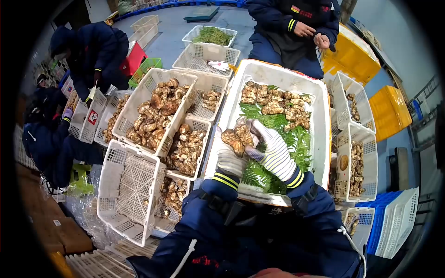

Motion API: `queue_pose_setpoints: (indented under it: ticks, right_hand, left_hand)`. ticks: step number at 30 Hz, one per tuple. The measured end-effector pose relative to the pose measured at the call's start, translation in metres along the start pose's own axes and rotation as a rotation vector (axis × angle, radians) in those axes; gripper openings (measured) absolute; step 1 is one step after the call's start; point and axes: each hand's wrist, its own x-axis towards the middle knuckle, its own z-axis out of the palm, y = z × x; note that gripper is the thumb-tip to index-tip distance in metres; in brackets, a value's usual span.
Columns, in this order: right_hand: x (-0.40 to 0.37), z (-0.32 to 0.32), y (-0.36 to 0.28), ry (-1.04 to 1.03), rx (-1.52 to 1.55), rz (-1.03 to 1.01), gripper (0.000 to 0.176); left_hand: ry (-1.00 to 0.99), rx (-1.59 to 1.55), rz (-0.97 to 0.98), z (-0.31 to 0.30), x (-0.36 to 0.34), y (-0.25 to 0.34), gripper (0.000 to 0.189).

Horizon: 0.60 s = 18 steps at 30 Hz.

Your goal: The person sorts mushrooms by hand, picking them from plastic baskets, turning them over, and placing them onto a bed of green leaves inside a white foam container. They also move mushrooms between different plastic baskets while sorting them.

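Both hands wear striped white gloves and are over the near left part of a white foam box (322, 139). My left hand (230, 155) is wrapped round brown mushrooms (238, 138), which rest in its palm. My right hand (271, 143) touches the same mushrooms from the right, its thumb and fingers closed against them. Green fern leaves (296, 143) line the box beneath and beside the hands. More mushrooms (274, 103) lie in rows at the far end of the box, on the ferns.
White crates of mushrooms (155, 113) stand left of the box, and others (356, 167) stand right. A tilted crate (132, 185) is at the lower left. One person (294, 32) sits beyond the box; two people (88, 55) (51, 134) work at the left.
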Motion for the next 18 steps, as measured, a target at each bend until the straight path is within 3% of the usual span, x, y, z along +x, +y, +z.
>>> queue_pose_setpoints:
  ticks: [6, 11, 14, 18]
  right_hand:
    - [0.000, -0.001, -0.002, -0.013, -0.198, -0.028, 0.069]
    - [-0.007, 0.019, 0.011, 0.107, -0.059, -0.115, 0.077]
    - [-0.009, 0.020, 0.014, 0.081, -0.090, -0.067, 0.071]
    - [-0.011, 0.018, 0.007, 0.039, -0.076, 0.062, 0.071]
  left_hand:
    - [-0.025, 0.042, -0.015, -0.006, 0.005, -0.001, 0.084]
    - [0.016, 0.079, 0.027, -0.005, 0.006, -0.001, 0.080]
    - [-0.094, 0.106, -0.028, -0.018, 0.010, 0.002, 0.083]
    - [-0.056, 0.142, -0.034, -0.018, 0.011, 0.000, 0.085]
